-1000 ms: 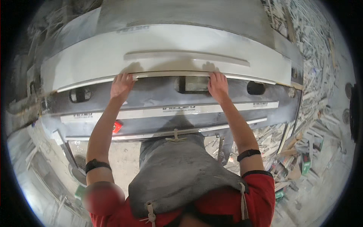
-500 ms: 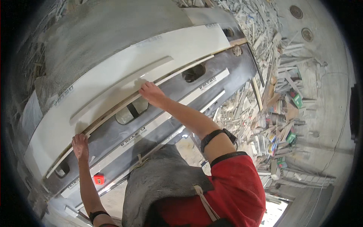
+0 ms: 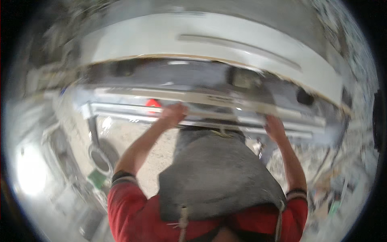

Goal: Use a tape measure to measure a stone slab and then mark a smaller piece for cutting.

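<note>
Motion smears the head view. My left hand (image 3: 175, 113) is over the near edge of the dark workbench, by a narrow pale strip (image 3: 217, 116), with its fingers bent and blurred. At the right end of that strip is my right hand (image 3: 275, 127), its fingers smeared too. Whether either hand grips the strip cannot be made out. Just beyond lies a wider, printed pale strip (image 3: 193, 96). A red tape measure (image 3: 152, 103) sits left of my left hand. Farther back, a thin strip (image 3: 242, 47) rests on a large white slab (image 3: 137, 38).
The dark bench top (image 3: 193, 72) has cut-out openings, one large opening (image 3: 244, 77) near the middle. At the lower left stand a round grey bucket-like thing (image 3: 100, 160) and a green item (image 3: 96, 178). Blurred heaps of offcuts (image 3: 338, 177) lie at the right.
My view has swung round. Both hands have left the slab's front edge and come back toward my body, to the bench's near side.
</note>
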A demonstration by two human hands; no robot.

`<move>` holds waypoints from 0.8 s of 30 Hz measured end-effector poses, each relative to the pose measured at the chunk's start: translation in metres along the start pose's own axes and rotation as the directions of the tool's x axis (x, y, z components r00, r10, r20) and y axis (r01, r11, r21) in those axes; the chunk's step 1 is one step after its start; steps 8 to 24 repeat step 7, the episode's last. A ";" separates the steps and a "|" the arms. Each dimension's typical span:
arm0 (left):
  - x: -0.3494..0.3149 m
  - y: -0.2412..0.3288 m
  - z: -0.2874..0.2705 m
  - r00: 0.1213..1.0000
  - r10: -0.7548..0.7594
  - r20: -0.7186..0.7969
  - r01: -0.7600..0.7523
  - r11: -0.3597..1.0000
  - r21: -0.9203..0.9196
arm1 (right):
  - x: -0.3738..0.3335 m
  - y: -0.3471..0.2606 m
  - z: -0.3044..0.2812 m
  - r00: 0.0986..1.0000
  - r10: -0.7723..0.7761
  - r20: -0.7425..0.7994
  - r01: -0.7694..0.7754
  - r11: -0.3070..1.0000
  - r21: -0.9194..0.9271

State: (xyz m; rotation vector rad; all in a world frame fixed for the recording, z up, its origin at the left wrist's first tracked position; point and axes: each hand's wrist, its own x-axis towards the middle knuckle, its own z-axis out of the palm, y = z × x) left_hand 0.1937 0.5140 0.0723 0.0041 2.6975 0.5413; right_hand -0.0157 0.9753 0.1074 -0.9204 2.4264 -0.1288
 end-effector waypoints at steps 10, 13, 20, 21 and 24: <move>-0.037 0.019 0.034 0.977 0.182 -0.115 -0.168 0.979 0.119 | -0.022 0.035 0.104 0.995 -0.094 -0.042 0.090 0.991 -0.102; -0.037 0.019 0.034 0.977 0.182 -0.115 -0.168 0.979 0.119 | -0.022 0.035 0.104 0.995 -0.094 -0.042 0.090 0.991 -0.102; -0.037 0.019 0.034 0.977 0.182 -0.115 -0.168 0.979 0.119 | -0.022 0.035 0.104 0.995 -0.094 -0.042 0.090 0.991 -0.102; -0.037 0.019 0.034 0.977 0.182 -0.115 -0.168 0.979 0.119 | -0.022 0.035 0.104 0.995 -0.094 -0.042 0.090 0.991 -0.102; -0.037 0.019 0.034 0.977 0.182 -0.115 -0.168 0.979 0.119 | -0.022 0.035 0.104 0.995 -0.094 -0.042 0.090 0.991 -0.102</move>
